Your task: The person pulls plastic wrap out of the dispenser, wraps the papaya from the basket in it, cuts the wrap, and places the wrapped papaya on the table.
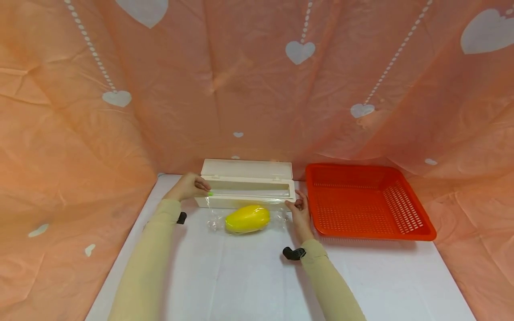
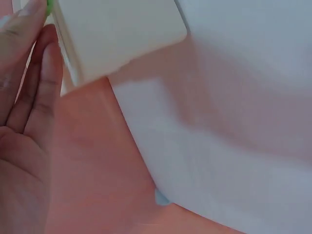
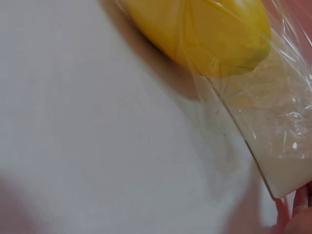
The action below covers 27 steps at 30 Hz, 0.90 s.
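Observation:
A white cling film dispenser (image 1: pixel 233 203) lies at the back of the table, its lid (image 1: pixel 246 169) raised and a roll of film (image 1: pixel 249 192) inside. Clear film (image 3: pixel 287 117) hangs over its front and drapes across a yellow papaya-like fruit (image 1: pixel 247 219) lying before it. My left hand (image 1: pixel 188 187) pinches the small green slide cutter (image 1: pixel 210 193) at the dispenser's left end. In the left wrist view the thumb presses on that green piece, fingers behind. My right hand (image 1: pixel 301 218) grips the dispenser's right end, thumb at the front corner; only its fingertips show in the right wrist view.
A red perforated plastic basket (image 1: pixel 361 229) stands right of the dispenser, close to my right hand. The white table (image 1: pixel 241 281) meets an orange curtain (image 1: pixel 257 89) with white hearts behind. Black straps circle both wrists.

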### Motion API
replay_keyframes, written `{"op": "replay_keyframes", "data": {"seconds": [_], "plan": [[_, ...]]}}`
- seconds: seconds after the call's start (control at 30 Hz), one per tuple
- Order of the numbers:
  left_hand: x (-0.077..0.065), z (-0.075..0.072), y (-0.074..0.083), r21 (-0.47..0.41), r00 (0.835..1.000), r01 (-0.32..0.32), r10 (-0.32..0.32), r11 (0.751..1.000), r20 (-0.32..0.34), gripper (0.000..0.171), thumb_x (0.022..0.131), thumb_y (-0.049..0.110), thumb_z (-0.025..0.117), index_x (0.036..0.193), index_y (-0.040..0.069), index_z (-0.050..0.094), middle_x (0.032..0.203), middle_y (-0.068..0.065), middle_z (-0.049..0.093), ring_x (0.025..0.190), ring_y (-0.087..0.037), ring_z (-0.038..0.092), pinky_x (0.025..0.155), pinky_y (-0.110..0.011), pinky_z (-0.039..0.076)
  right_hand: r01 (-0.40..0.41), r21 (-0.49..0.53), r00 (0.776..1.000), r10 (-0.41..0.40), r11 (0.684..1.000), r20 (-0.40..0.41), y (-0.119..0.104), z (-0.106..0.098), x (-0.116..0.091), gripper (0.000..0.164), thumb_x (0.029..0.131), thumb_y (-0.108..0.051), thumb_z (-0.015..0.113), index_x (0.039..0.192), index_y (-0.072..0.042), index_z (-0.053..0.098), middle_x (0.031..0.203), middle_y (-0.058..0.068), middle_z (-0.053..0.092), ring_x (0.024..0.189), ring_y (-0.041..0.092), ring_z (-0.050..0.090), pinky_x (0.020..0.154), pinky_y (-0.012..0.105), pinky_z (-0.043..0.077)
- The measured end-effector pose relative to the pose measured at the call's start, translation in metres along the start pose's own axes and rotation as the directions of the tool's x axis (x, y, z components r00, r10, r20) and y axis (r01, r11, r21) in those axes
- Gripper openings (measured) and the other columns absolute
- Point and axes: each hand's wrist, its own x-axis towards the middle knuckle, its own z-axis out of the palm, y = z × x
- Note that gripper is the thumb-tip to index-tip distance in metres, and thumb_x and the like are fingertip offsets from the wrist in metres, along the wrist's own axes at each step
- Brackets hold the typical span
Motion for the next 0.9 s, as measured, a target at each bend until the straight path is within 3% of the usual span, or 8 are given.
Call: {"op": "replay_keyframes", "data": {"seconds": [0.4, 0.53, 0.77, 0.9], "plan": [[-0.009, -0.008, -0.005, -0.035, 1.000, -0.006, 0.005, 0.999, -0.022, 0.020, 0.077, -0.006, 0.075, 0.096, -0.011, 0.069, 0.091, -0.019, 0.070, 0.086, -0.029, 0.068, 0.071, -0.028, 0.056, 0.003, 0.002, 1.000, -0.003, 1.000, -0.003, -0.001, 0.001, 0.000, 0.053, 0.085, 0.003, 0.067, 0.134, -0.002, 0.046, 0.086, -0.001, 0.033, 0.079, 0.010, 0.037, 0.066, 0.019, 0.031], [-0.019, -0.016, -0.008, 0.009, 0.998, 0.012, -0.011, 1.000, -0.064, 0.019, 0.079, -0.007, 0.073, 0.096, -0.011, 0.069, 0.091, -0.020, 0.069, 0.087, -0.033, 0.067, 0.073, -0.032, 0.056, -0.006, -0.011, 1.000, 0.006, 1.000, -0.007, -0.001, 0.000, 0.000, 0.053, 0.085, 0.002, 0.067, 0.134, -0.004, 0.046, 0.087, 0.000, 0.034, 0.080, 0.010, 0.037, 0.066, 0.020, 0.031], [-0.026, -0.014, -0.020, -0.050, 0.991, -0.015, 0.008, 0.999, -0.132, 0.023, 0.079, -0.006, 0.074, 0.101, -0.011, 0.068, 0.095, -0.022, 0.069, 0.092, -0.037, 0.066, 0.078, -0.032, 0.055, -0.003, -0.013, 1.000, 0.003, 1.000, -0.008, -0.001, -0.003, 0.000, 0.053, 0.086, 0.002, 0.066, 0.135, -0.003, 0.045, 0.089, 0.000, 0.034, 0.080, 0.010, 0.038, 0.067, 0.020, 0.032], [-0.035, -0.009, -0.020, -0.036, 0.968, -0.001, -0.008, 0.999, -0.251, 0.027, 0.080, -0.004, 0.074, 0.105, -0.011, 0.067, 0.099, -0.023, 0.068, 0.092, -0.036, 0.066, 0.078, -0.032, 0.055, 0.003, -0.037, 1.000, -0.003, 0.999, 0.000, -0.001, 0.000, -0.001, 0.053, 0.087, 0.001, 0.066, 0.135, -0.004, 0.045, 0.088, 0.001, 0.035, 0.079, 0.010, 0.039, 0.066, 0.019, 0.032]]}}
